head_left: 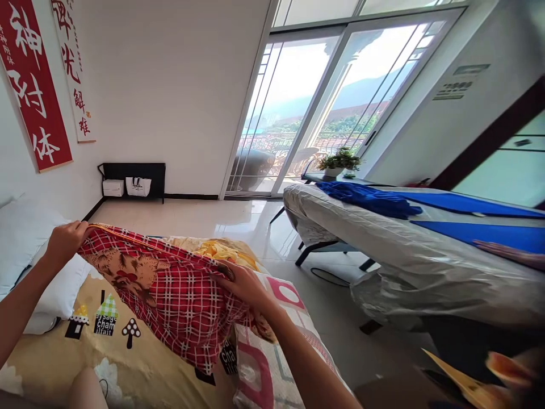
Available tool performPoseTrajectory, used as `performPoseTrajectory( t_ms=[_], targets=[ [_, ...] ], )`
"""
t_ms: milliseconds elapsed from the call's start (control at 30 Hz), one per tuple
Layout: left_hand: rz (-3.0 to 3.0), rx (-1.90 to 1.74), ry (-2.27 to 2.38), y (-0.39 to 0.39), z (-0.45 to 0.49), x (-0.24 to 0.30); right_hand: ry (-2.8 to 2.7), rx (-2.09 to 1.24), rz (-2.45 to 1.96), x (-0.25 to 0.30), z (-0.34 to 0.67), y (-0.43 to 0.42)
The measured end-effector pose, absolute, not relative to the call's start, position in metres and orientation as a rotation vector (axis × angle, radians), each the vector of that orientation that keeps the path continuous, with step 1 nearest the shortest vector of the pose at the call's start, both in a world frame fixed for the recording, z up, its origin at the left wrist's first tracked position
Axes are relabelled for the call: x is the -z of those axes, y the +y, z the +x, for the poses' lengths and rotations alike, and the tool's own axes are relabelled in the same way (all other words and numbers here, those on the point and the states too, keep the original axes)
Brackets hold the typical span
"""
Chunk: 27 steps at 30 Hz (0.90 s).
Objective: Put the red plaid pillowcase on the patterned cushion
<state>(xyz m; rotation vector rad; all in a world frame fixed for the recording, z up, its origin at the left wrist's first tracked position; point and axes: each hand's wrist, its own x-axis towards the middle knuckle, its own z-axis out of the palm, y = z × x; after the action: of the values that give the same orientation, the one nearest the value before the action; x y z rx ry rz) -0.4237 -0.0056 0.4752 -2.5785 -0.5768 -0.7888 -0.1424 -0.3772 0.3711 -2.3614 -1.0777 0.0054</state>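
Observation:
A red plaid cloth with brown flower print (170,289) is stretched over the bed between my hands. My left hand (66,241) is closed on its upper left corner, near a white pillow (25,244). My right hand (242,284) grips the cloth's right edge, fingers curled into the fabric. Under it lies a beige cartoon-print bedsheet (114,352), and a yellow cloth (221,250) shows just behind my right hand.
A plastic-covered table (409,255) with blue fabric (370,199) stands to the right across a glossy tiled floor. Glass sliding doors (323,108) and a potted plant (338,162) are at the back. A low black shelf (131,182) sits by the wall under red banners (32,85).

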Motion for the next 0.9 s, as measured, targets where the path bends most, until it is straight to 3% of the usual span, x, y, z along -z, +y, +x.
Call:
performPoseTrajectory(
  t_ms=[100, 233, 333, 700, 900],
  targets=[
    [-2.640, 0.760, -0.180, -0.030, -0.408, -0.476, -0.979, 0.086, -2.614, -0.374, -0.156, -0.354],
    [-2.546, 0.580, 0.262, -0.086, -0.372, -0.463, -1.425, 0.113, -2.151, -0.394, -0.215, -0.302],
    [-2.497, 0.564, 0.401, -0.113, -0.357, -0.456, -1.451, 0.076, -2.062, -0.404, -0.251, -0.275],
    [-2.605, 0.666, 0.016, -0.072, -0.386, -0.508, -1.227, -0.479, -1.687, -0.345, -0.193, -0.294],
    [-2.614, 0.804, -0.261, -0.029, -0.413, -0.529, -1.105, -0.442, -1.792, -0.338, -0.146, -0.344]
  ],
)
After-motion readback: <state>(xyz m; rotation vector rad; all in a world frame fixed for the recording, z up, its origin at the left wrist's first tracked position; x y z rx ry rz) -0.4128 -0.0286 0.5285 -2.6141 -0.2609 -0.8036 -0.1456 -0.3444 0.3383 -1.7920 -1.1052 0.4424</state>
